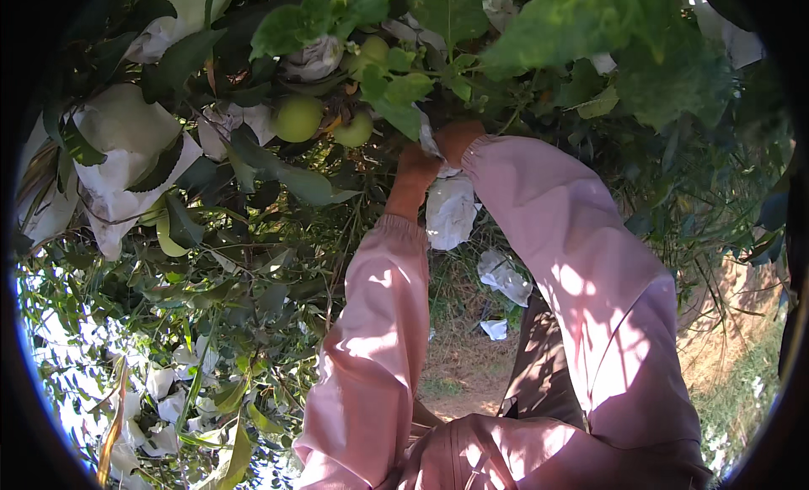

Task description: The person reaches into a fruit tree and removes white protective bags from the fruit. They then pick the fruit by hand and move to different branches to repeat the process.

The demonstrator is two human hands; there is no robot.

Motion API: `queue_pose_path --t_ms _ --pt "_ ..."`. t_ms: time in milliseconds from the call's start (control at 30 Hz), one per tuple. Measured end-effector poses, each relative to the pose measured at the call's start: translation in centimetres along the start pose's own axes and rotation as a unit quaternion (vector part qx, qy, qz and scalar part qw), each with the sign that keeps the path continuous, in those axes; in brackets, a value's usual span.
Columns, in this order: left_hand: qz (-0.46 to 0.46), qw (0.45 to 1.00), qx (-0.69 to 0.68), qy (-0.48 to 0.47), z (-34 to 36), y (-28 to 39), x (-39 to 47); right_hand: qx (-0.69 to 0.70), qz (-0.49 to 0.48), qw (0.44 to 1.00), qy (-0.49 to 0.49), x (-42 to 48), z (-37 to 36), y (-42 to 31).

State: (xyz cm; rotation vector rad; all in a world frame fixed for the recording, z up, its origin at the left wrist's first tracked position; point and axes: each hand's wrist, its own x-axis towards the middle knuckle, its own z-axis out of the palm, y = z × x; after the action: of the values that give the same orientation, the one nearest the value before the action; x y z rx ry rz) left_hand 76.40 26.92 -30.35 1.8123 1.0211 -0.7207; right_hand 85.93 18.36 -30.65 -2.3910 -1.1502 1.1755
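Both pink-sleeved arms reach up into the foliage. My left hand (417, 171) and my right hand (458, 142) are close together, their fingers mostly hidden by leaves and shade. Between them is a crumpled strip of white paper-like material (428, 134); which hand holds it is unclear. Just below the hands hangs a white bag (450, 213). To their left, a round green fruit (298, 118) and a smaller green fruit (354, 129) hang bare among the leaves, with another green fruit (373, 51) above, beside a crumpled white wrapping (314, 58).
Large white bags (129, 155) hang among branches at the left. Broad green leaves (569, 28) cover the top, near the camera. White scraps (504, 278) lie lower, by the trouser leg (543, 363). More white bags (161, 389) show at lower left; bare soil (727, 325) lies at right.
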Motion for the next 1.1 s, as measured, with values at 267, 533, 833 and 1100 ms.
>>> queue_pose_path --t_ms 267,533,833,1100 --pt "0.276 0.937 -0.138 0.165 -10.3 10.2 -13.0 0.534 -0.265 0.723 0.35 -2.8 -14.9 -4.3" --pt "0.382 0.797 0.156 0.442 -13.6 16.2 -12.3 0.422 -0.245 0.805 0.339 0.1 -16.8 -7.1" --pt "0.325 0.812 0.186 0.447 -13.2 15.6 -10.7 0.279 -0.285 0.842 0.365 3.0 -16.3 -5.2" --pt "0.418 0.642 0.318 0.558 -13.5 14.7 -9.6 0.237 -0.292 0.798 0.471 2.4 -15.4 -4.8"
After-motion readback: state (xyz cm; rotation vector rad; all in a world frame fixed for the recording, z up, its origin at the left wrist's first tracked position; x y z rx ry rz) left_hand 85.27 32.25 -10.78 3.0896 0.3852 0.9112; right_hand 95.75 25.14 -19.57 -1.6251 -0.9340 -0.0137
